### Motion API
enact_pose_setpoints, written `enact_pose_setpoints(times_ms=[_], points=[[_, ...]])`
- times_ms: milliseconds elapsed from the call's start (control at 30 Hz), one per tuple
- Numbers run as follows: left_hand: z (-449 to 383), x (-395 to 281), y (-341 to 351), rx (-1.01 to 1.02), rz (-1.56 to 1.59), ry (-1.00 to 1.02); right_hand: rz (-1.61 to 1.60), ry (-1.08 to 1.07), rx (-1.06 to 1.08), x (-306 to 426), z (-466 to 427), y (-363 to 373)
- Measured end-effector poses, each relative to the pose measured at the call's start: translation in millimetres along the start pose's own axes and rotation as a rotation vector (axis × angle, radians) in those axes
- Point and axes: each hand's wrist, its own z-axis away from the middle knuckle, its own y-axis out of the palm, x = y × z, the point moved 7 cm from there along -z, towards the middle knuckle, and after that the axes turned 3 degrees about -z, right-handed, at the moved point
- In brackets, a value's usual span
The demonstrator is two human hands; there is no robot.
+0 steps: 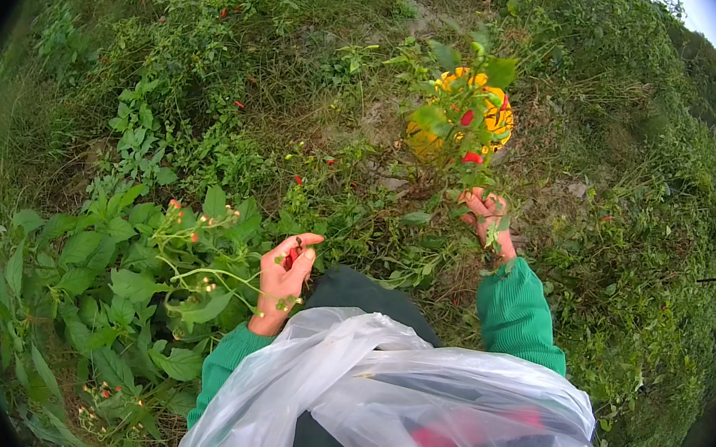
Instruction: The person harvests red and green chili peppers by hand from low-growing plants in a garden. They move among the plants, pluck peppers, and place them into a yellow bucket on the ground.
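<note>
My right hand (pixel 486 218) grips the stem of a chili pepper plant (pixel 453 118). The plant stands upright from the hand and carries red chili peppers (pixel 473 158) and green ones. My left hand (pixel 282 281) is held lower and to the left, its fingers curled around something small and red, apparently a chili pepper (pixel 291 257), mostly hidden in the palm. Behind the plant's leaves sits a yellow-orange container (pixel 501 122) with dark patches inside; foliage hides part of it.
Clear plastic sheeting (pixel 379 385) covers my front. A leafy weed (pixel 121 263) with small orange-red flower heads (pixel 199 222) crowds my left wrist. Pepper bushes (pixel 199 46) with red fruit grow farther off. Low greenery (pixel 644 269) spreads on the right.
</note>
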Motion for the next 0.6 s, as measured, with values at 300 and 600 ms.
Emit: enact_pose_setpoints(times_ms=[300, 600], points=[[-24.3, 28.6, 71.4, 0.188, 0.465, -0.096, 0.383, 0.128, 0.233, -19.0, 41.3, 65.8], [-6.4, 0.3, 39.1, -0.309, -0.325, 0.238, 0.711, -0.428, 0.48, 106.1, 58.8, 118.8]])
